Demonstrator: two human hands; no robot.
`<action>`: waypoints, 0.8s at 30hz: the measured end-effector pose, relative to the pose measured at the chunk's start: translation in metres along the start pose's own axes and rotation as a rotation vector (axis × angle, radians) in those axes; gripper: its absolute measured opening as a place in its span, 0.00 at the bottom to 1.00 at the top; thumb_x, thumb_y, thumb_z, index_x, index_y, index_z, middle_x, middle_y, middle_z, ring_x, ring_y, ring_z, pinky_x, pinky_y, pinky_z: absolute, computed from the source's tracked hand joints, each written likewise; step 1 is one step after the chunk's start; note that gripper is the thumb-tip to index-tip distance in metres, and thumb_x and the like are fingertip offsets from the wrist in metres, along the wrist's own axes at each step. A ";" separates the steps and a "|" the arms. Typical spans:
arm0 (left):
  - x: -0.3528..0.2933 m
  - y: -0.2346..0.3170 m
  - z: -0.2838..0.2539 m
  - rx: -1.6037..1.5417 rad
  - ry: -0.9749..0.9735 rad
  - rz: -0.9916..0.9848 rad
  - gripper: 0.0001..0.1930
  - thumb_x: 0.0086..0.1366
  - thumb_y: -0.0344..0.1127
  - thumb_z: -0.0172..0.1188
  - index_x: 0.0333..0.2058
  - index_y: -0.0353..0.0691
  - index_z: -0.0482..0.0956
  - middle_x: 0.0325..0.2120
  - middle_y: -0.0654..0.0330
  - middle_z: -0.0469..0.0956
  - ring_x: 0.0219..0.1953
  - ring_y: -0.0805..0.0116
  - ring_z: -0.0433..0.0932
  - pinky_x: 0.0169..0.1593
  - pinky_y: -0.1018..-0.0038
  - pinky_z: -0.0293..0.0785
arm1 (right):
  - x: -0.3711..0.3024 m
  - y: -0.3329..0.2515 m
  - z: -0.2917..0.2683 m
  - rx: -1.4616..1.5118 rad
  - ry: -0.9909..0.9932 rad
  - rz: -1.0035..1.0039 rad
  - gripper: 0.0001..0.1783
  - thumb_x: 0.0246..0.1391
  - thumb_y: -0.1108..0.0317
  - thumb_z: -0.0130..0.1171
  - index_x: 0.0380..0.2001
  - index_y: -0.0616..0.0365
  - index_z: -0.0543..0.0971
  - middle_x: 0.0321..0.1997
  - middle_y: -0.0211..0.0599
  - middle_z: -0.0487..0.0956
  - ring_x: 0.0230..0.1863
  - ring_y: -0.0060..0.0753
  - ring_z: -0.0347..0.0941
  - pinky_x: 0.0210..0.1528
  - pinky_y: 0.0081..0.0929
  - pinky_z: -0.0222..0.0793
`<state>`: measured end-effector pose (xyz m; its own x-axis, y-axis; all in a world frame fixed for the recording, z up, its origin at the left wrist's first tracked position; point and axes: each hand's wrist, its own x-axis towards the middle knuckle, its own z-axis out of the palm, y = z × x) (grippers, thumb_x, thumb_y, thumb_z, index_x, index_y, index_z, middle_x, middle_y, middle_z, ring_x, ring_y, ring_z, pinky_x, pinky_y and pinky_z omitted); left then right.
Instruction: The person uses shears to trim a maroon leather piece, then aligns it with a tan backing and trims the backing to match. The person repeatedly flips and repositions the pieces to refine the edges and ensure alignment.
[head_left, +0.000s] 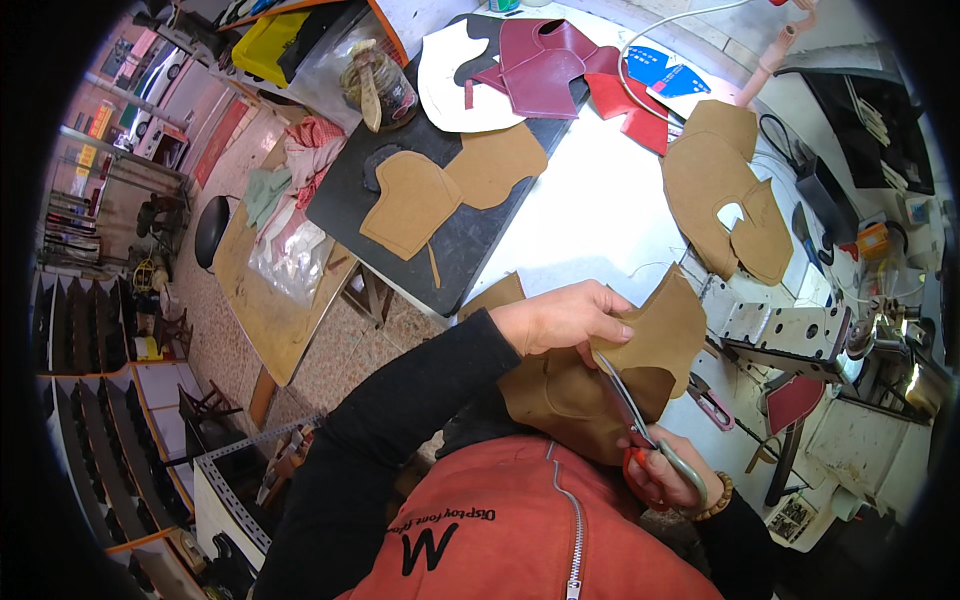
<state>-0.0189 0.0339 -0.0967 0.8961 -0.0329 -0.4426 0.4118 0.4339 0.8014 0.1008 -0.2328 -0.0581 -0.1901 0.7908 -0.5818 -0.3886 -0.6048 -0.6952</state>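
A brown leather piece point(660, 325), curved in outline and partly folded, lies across my lap at the table's front edge. My left hand point(565, 318) pinches its upper part between thumb and fingers. The scissors point(622, 395), with a red handle loop and a grey one, are in my right hand point(672, 472), fingers through the loops. Their blades point up and to the left, against the leather just below my left fingers. Whether the blades are apart cannot be made out. A beaded bracelet point(715, 500) circles my right wrist.
Tan cut pieces point(410, 205) lie on a black mat point(335, 195). Maroon leather point(545, 70), red pieces point(632, 112) and more brown pieces point(710, 200) rest along the white table point(590, 215). A sewing machine point(885, 335) stands right; a glue jar point(385, 90) with a brush stands far left.
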 end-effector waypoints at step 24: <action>-0.003 -0.009 0.008 -0.133 0.231 -0.057 0.13 0.69 0.33 0.55 0.48 0.33 0.78 0.36 0.63 0.81 0.36 0.76 0.81 0.36 0.76 0.81 | 0.000 0.006 0.020 -0.103 0.153 -0.065 0.24 0.68 0.53 0.55 0.56 0.62 0.71 0.27 0.25 0.71 0.24 0.16 0.64 0.27 0.17 0.62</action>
<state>-0.0239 0.0235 -0.0993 0.8039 0.1392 -0.5782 0.4219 0.5519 0.7193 0.0801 -0.2345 -0.0539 -0.0257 0.8096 -0.5864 -0.2999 -0.5658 -0.7681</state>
